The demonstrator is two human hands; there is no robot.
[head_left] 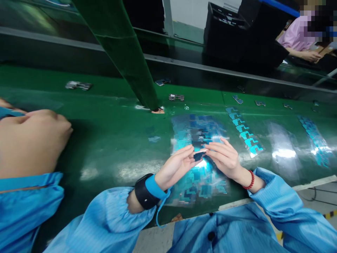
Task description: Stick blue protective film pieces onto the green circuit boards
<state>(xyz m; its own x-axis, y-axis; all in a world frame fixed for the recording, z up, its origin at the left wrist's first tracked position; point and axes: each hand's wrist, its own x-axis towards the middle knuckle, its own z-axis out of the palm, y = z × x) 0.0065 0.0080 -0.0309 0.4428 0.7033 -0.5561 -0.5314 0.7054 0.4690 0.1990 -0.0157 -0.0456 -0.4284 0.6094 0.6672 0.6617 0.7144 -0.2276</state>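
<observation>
Between the fingertips of both hands is a small, dark, flat piece that looks like a circuit board with a light edge. My left hand pinches its left end, with the palm turned partly up. At its right end, my right hand grips it with fingertips, the other fingers bent over from above. Right below both hands lie clear sheets covered with shiny blue die-cut film pieces. The board's underside is hidden by fingers.
A slanting green post stands ahead. Circuit boards lie along the green bench. Strips of blue film pieces and a clear sheet lie right. A co-worker's hand is at left; another person sits far right.
</observation>
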